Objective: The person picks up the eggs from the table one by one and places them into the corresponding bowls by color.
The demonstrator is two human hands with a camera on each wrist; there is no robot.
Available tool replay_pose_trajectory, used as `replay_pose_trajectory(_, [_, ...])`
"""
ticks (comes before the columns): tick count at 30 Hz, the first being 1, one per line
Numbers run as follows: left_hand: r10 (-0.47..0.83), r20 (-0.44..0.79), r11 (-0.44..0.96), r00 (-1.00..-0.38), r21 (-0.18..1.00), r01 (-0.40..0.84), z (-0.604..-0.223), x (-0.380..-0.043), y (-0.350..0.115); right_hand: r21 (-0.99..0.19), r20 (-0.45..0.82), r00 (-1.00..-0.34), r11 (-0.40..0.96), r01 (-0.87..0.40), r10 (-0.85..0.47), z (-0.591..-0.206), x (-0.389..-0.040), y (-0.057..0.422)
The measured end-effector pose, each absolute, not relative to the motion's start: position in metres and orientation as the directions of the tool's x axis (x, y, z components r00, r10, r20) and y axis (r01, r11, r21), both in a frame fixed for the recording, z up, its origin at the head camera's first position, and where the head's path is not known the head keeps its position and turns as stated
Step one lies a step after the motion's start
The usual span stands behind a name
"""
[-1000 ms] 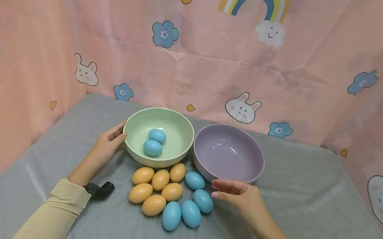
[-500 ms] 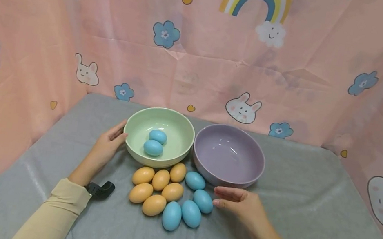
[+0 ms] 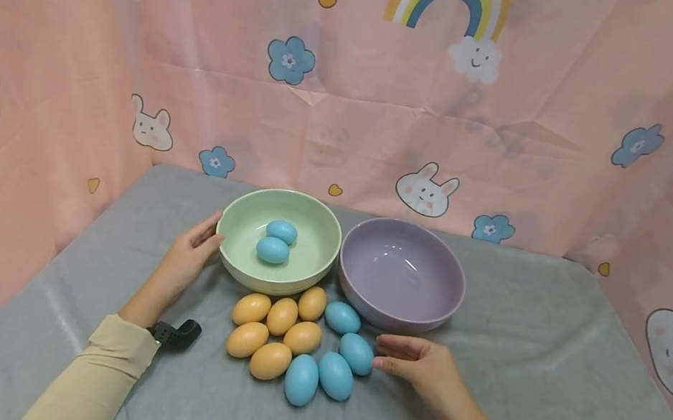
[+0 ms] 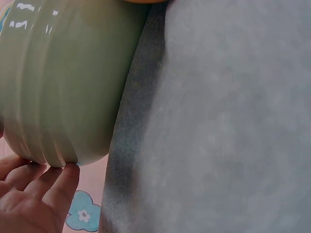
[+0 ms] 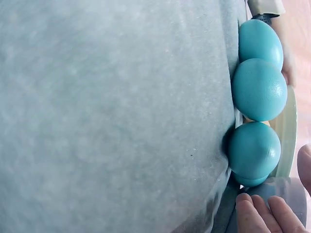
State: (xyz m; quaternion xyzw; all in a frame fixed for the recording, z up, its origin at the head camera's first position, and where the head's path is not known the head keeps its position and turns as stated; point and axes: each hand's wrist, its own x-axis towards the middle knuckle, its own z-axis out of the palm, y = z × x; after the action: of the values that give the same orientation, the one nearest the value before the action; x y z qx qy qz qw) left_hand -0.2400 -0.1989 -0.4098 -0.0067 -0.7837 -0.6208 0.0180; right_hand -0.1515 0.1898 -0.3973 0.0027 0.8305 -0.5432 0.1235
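Note:
My left hand [image 3: 190, 250] rests against the left side of a light green bowl [image 3: 231, 259], fingers extended. In the left wrist view its fingertips touch the bowl's outer wall [image 4: 73, 97]. Two blue eggs [image 3: 273, 251] lie inside that bowl. My right hand [image 3: 424, 368] is beside the rightmost blue egg [image 3: 356, 354], its fingers and thumb spread apart with nothing held. The right wrist view has its fingertips [image 5: 245, 198] just short of the blue eggs [image 5: 254, 150]; I cannot tell whether the thumb touches one. Several orange eggs [image 3: 271, 361] and several blue ones lie grouped on the grey cloth.
A purple bowl [image 3: 401, 278] with a bare inside stands against the green bowl's right side, behind my right hand. Grey cloth [image 3: 549, 358] covers the table. A pink patterned curtain [image 3: 349, 125] hangs along the back and sides.
My right hand has drawn back from the purple bowl's near side to beside a blue egg. The two eggs in the green bowl have shifted slightly backward and right. My left hand stays put.

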Motion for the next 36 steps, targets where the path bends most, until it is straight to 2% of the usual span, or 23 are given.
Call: replay_pose_trajectory(36, [-0.009, 0.047, 0.229, -0.999, 0.972, 0.044, -0.409, -0.24, -0.199, -0.905, -0.25, -0.955, 0.388, 0.174, -0.157, -0.408, -0.158, 0.178])
